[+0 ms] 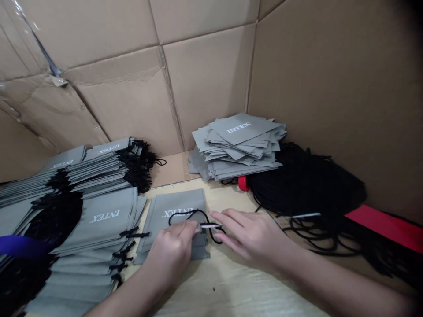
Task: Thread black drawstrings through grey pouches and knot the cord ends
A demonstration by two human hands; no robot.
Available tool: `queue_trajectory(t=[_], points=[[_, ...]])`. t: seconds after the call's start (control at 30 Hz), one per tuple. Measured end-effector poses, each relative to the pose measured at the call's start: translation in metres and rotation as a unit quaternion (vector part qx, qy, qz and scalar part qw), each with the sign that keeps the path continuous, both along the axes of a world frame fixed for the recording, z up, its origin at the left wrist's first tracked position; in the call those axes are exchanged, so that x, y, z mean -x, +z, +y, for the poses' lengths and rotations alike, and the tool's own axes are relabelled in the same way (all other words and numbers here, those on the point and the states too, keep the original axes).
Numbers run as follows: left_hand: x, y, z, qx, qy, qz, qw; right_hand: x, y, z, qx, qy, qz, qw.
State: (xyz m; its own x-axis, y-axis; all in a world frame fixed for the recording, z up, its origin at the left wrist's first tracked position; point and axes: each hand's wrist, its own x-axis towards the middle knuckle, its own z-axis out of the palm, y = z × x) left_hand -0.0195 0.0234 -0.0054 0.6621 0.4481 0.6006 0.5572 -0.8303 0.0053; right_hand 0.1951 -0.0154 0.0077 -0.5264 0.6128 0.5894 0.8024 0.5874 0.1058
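Grey INTEX pouch lies flat on the surface, partly under both hands. Left hand is pinched on a metal threader, with the black cord looped just past its fingertips. Right hand lies flat with fingers spread, holding nothing, beside the threader tip. Best bet: keep the hem taut and feed straight. Corded pouch stacks crowd the left hand's outer side and a cord bundle the right's. Free room lies only toward the body.

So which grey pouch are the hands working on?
On the pale wooden table, look between the left piles and the back stack. A grey pouch lies flat there under the left hand. Only it has a black cord looped on top.
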Motion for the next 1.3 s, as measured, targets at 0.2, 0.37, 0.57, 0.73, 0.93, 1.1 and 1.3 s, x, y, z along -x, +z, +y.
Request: queue_trajectory(t=[0.2,0.37,0.57,0.73,0.93,1.1,1.3], points=[[-0.006,-0.003,-0.006,0.028,-0.034,0.029,0.999,0.002,-0.008,-0.003,0.009,0.016,-0.051,0.999],[-0.003,-0.002,-0.004,0.05,-0.033,0.047,0.997,0.002,-0.004,0.001,0.034,0.015,-0.036,0.999],[0.009,0.013,0.011,0.019,0.034,0.037,0.999,-0.031,0.011,0.013,-0.075,-0.024,-0.031,0.996],[-0.004,0.004,-0.004,0.029,-0.031,0.044,0.998,0.0,-0.006,0.003,-0.018,0.027,-0.037,0.999],[0.002,0.012,0.003,0.03,-0.021,0.027,0.999,-0.017,0.005,0.011,-0.002,0.031,-0.012,0.999],[0.001,-0.001,0.005,0.019,-0.044,0.016,0.999,-0.022,0.002,0.009,0.0,0.062,-0.018,0.998],[-0.004,0.012,0.0,0.01,-0.079,0.031,0.996,0.001,-0.009,0.002,0.084,0.056,0.054,0.993]])
